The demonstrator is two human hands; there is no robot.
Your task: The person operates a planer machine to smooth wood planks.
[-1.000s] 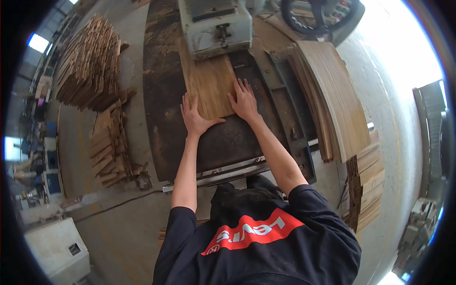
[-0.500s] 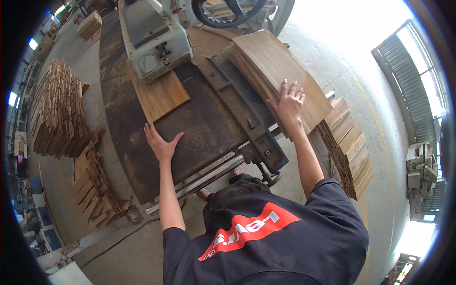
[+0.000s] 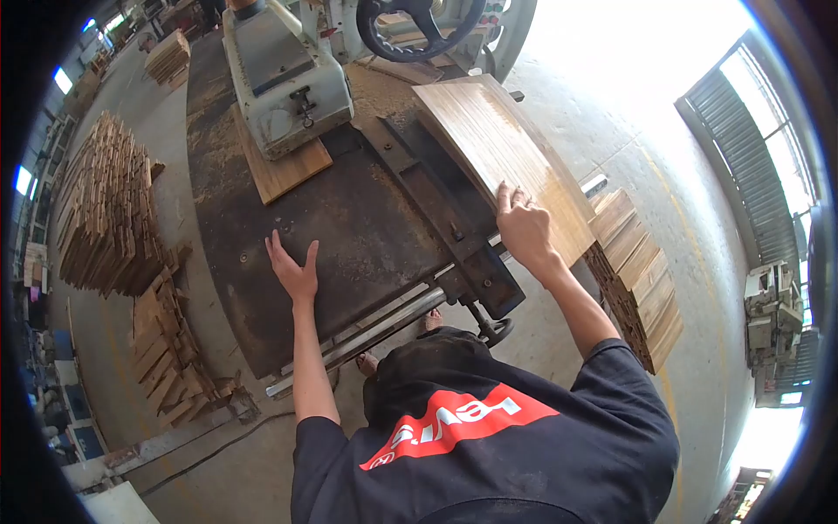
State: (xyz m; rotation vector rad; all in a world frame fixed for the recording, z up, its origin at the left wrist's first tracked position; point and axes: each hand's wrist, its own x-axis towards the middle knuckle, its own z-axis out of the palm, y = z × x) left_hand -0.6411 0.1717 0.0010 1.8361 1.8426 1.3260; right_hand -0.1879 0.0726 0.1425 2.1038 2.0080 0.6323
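— What is the right hand [image 3: 522,229] doing?

— It grips the near edge of a wooden panel [image 3: 497,148], fingers curled over the top face. The panel is tilted, lifted off the stack of panels [image 3: 642,279] at the right of the machine, and it reaches over the right edge of the tabletop [image 3: 367,227].

— And the left hand [image 3: 292,266]?

— Released, fingers spread, palm down flat on the dark, dusty tabletop, holding nothing. It lies near the front-left part of the surface, well apart from the panel.

— Anything else on that tabletop?

— A second board [image 3: 284,166] lies farther off, its far end under the pale green machine housing [image 3: 284,74]. A black handwheel [image 3: 423,22] sits at the far right of the machine.

— What surrounds the machine?

— On the floor to the left stand tall piles of wood strips [image 3: 109,205], with a lower heap [image 3: 170,358] nearer. More stacked wood lies at the far left [image 3: 166,52].
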